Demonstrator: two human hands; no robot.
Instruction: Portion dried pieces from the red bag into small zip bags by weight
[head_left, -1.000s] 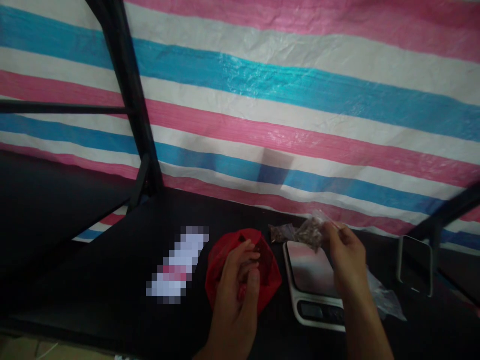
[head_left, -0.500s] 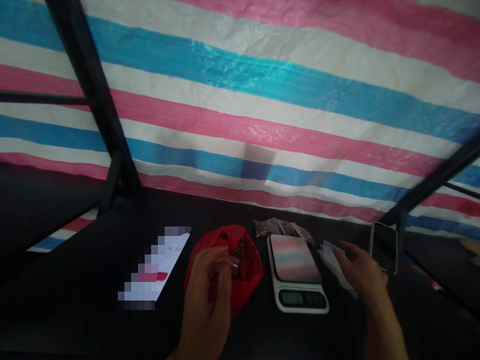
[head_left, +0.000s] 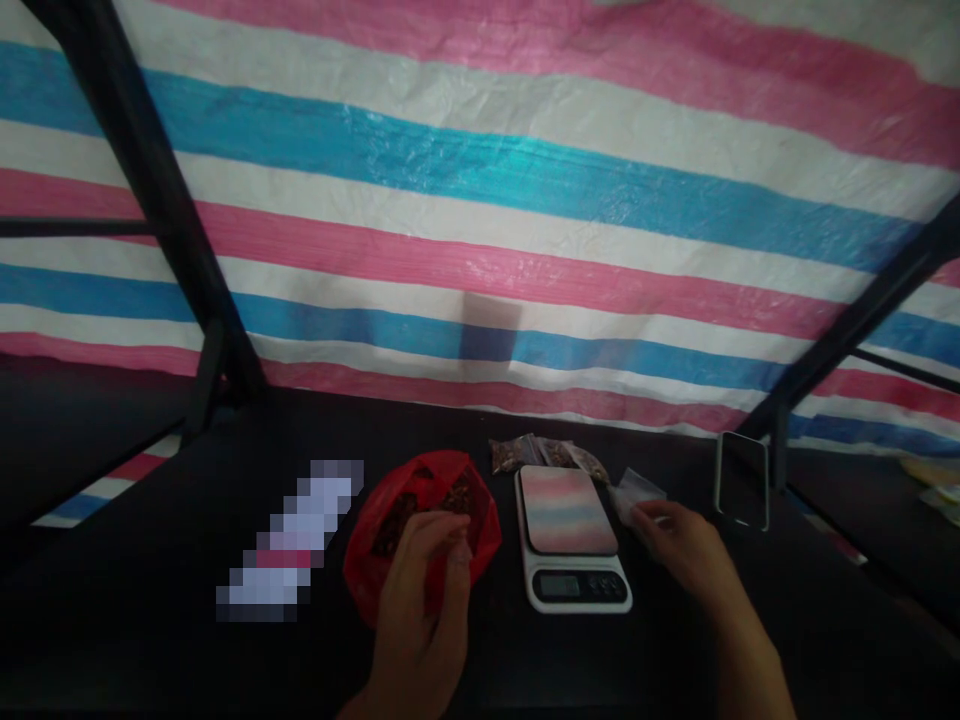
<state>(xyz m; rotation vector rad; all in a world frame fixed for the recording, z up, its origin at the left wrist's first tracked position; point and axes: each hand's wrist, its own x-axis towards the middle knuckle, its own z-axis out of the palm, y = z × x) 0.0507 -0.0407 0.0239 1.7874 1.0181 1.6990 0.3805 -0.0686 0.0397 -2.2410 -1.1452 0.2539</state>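
Observation:
My left hand (head_left: 421, 598) is over the near side of an open red plastic bag (head_left: 480, 535), which holds brown dried bits (head_left: 459, 490). Its thumb and fingers are curled close together; what lies between them, if anything, is too dim to make out. On the other side of a white digital scale (head_left: 580, 588), my right hand (head_left: 679, 540) pinches at clear plastic bags (head_left: 639, 485) lying on the dark table. Nothing rests on the scale's shiny plate. Behind it lie several small clear packets (head_left: 516, 454) filled with brown bits.
A blurred-out lit screen (head_left: 289, 540) lies left of the red bag. Toward the back right, a phone (head_left: 742, 482) with a pale edge leans near a dark frame post (head_left: 780, 450). Striped plastic sheeting (head_left: 510, 210) hangs behind the black table (head_left: 300, 430).
My right hand has moved in toward the scale and its fingers have closed at the clear bags. My left hand has shifted toward the red bag's near right side. The view has turned slightly.

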